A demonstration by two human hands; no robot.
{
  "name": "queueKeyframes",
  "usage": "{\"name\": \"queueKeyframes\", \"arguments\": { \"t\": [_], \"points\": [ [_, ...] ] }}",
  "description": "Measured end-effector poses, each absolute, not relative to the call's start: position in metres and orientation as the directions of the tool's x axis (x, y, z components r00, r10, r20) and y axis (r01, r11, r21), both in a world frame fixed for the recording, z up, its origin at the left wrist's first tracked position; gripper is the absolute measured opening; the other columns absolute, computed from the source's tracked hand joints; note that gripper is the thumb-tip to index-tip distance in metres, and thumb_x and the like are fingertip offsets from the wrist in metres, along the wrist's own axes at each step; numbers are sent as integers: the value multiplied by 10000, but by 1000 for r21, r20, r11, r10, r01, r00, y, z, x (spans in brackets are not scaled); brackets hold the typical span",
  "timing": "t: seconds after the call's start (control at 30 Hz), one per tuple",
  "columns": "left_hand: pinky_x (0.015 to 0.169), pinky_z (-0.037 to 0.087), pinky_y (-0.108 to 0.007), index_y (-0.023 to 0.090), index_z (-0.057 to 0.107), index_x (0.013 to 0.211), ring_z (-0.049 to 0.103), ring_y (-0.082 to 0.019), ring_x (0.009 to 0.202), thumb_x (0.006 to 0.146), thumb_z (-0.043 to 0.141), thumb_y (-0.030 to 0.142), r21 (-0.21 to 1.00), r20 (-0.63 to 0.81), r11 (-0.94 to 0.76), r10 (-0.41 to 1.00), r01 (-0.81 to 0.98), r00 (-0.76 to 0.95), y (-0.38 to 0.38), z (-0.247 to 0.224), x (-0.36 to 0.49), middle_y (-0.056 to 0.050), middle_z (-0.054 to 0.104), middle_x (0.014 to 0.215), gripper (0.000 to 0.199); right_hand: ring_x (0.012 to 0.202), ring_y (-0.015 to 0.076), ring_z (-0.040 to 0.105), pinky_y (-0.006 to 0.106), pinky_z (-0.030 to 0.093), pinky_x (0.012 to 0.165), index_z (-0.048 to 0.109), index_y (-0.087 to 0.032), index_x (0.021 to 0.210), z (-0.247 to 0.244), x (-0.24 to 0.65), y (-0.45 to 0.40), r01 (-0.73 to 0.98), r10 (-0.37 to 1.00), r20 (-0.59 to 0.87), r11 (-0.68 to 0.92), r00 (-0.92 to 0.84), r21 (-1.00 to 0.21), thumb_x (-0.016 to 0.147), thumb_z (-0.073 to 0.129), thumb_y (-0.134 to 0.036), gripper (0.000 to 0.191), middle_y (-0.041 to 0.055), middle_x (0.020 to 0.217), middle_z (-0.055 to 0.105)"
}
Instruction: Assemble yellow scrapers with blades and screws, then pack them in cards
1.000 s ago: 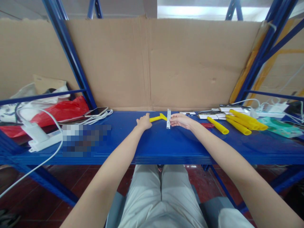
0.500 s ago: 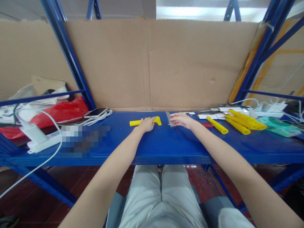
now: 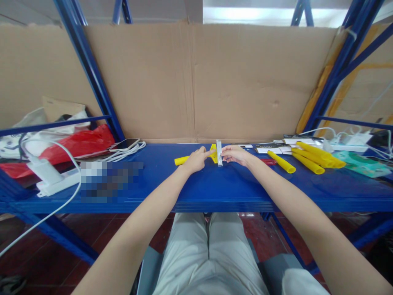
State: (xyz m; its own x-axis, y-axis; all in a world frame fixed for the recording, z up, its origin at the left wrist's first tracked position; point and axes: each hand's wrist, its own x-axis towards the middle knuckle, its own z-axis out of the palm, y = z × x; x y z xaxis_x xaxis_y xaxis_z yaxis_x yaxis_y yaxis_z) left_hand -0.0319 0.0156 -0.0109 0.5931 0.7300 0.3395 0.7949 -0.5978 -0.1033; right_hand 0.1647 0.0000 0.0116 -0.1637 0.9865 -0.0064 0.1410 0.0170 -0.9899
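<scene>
My left hand (image 3: pixel 197 159) is wrapped round a yellow scraper handle (image 3: pixel 181 160), a tube with a flared head, which lies crosswise over the blue tabletop. Its forefinger stretches along toward the flared end. At that end stands a flat, shiny metal blade (image 3: pixel 219 153), narrow and lengthwise away from me. The fingers of my right hand (image 3: pixel 235 155) pinch the blade from its right side. Handle head and blade are side by side and seem to touch. My left palm hides the middle of the handle.
On the right lie several yellow tubes (image 3: pixel 310 160), red thin pieces (image 3: pixel 267 162), small white-and-black boxes (image 3: pixel 273 147) and a green packet (image 3: pixel 360 163). To the left are a white power strip (image 3: pixel 57 186), coiled white cable (image 3: pixel 129 150) and a red bag (image 3: pixel 82 143). Cardboard (image 3: pixel 196 82) walls the back.
My left hand has slid the yellow scraper handle rightward, up to the metal blade. The blade has tilted more upright and now looks brighter; my right hand stays nearly in place.
</scene>
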Motion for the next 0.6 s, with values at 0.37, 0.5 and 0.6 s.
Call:
{"name": "queueKeyframes", "arguments": {
  "t": [0.37,0.5,0.6],
  "points": [
    [797,422,-306,258,437,1367,516,-182,902,883,314,82,-148,357,-652,666,744,655,14,-13,-30,-81,521,1018,529,423,66,536,170,441,475,564,-155,674,10,165,2,117,993,-31,-18,-111,-993,744,606,-9,167,-24,467,583],
    [784,418,-301,257,460,1348,514,-177,872,882,318,78,-153,363,-677,640,720,678,11,-13,-28,-71,524,966,519,435,64,541,170,450,480,570,-148,651,9,166,1,120,990,0,17,-140,-993,731,632,-21,163,-18,490,594],
    [783,417,-299,259,472,1336,513,-177,876,886,331,91,-147,369,-693,624,706,689,8,-12,-26,-66,524,956,500,433,64,538,169,450,475,568,-148,636,9,166,0,123,989,7,26,-148,-992,712,662,-31,168,-19,487,590]
  ]
}}
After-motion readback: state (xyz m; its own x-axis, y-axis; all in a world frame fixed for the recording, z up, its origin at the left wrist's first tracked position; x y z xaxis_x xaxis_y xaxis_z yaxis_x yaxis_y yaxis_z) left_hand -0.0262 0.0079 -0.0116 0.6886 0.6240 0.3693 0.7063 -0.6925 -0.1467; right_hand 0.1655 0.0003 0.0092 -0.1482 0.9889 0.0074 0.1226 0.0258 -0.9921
